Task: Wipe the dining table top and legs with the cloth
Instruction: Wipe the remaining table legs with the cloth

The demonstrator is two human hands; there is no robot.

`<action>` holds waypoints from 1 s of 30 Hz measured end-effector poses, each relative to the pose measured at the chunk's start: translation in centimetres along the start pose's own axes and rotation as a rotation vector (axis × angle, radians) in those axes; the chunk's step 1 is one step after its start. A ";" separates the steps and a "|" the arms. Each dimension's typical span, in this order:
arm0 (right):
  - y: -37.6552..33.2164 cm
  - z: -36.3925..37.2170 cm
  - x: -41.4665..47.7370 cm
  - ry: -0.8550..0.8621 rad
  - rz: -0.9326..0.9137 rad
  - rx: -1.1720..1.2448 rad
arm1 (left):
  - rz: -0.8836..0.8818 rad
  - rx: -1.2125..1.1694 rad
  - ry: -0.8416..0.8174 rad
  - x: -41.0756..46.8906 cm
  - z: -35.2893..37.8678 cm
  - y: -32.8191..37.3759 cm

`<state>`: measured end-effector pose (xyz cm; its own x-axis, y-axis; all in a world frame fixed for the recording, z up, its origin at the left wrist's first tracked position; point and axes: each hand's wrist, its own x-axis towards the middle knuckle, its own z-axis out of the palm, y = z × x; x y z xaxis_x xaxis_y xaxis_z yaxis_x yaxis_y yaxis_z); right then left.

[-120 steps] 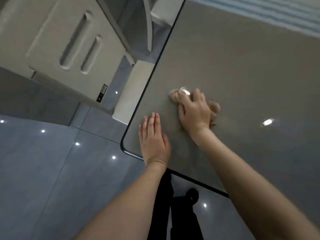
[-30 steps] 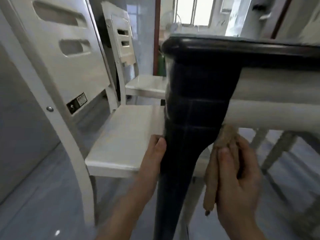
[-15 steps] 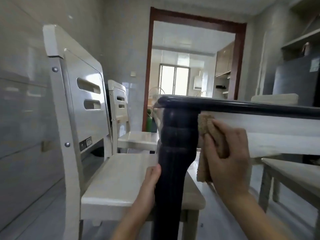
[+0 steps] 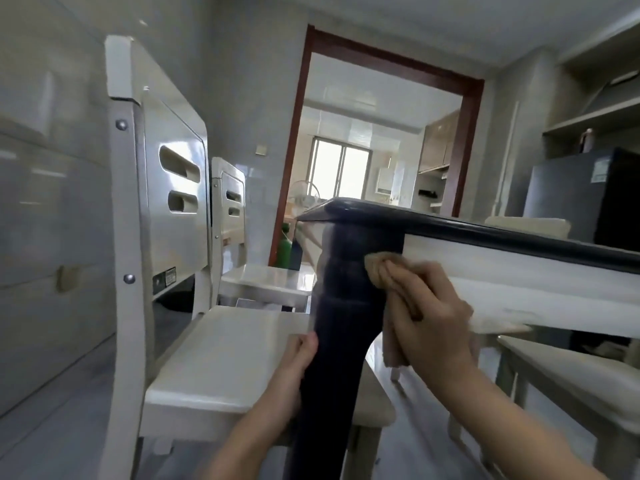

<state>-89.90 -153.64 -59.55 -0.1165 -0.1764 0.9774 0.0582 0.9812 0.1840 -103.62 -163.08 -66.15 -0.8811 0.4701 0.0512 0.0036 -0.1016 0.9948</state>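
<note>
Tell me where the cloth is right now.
The cloth is right of centre in the head view, pressed by the right hand against the top of the dark table leg, just under the tabletop's edge.

Dk-rimmed table (image 4: 485, 233), cloth (image 4: 377, 268) on its leg (image 4: 339, 323).

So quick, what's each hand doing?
Left hand: holding the table leg.
Right hand: shut on the cloth, pressing it against the leg.

Tan cloth (image 4: 384, 268) against dark table leg (image 4: 341, 327), near its top
</note>
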 end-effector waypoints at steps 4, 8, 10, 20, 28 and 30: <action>-2.2 2.0 3.9 0.065 -0.023 0.012 | 0.010 -0.041 -0.041 0.3 -0.6 -0.4; -2.2 2.0 -1.6 -0.021 -0.110 -0.017 | 0.128 -0.032 -0.269 -0.4 -2.5 -1.5; -2.2 1.6 -5.8 -0.100 -0.141 -0.012 | 0.205 -0.089 -0.384 -1.1 -3.4 -2.4; -4.4 4.0 -3.1 0.075 0.092 -0.001 | 0.265 -0.039 -0.467 -2.2 -5.0 -2.5; -7.6 3.9 -16.3 -0.122 0.033 0.078 | 0.256 -0.011 -0.458 -2.5 -4.9 -2.8; -7.5 3.8 -13.2 -0.061 0.097 0.115 | 0.248 -0.015 -0.487 -2.6 -5.0 -2.7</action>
<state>-92.58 -158.37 -74.27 -0.1756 -0.0783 0.9813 -0.0410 0.9966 0.0722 -103.75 -168.40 -69.44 -0.5340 0.7818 0.3219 0.1735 -0.2713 0.9467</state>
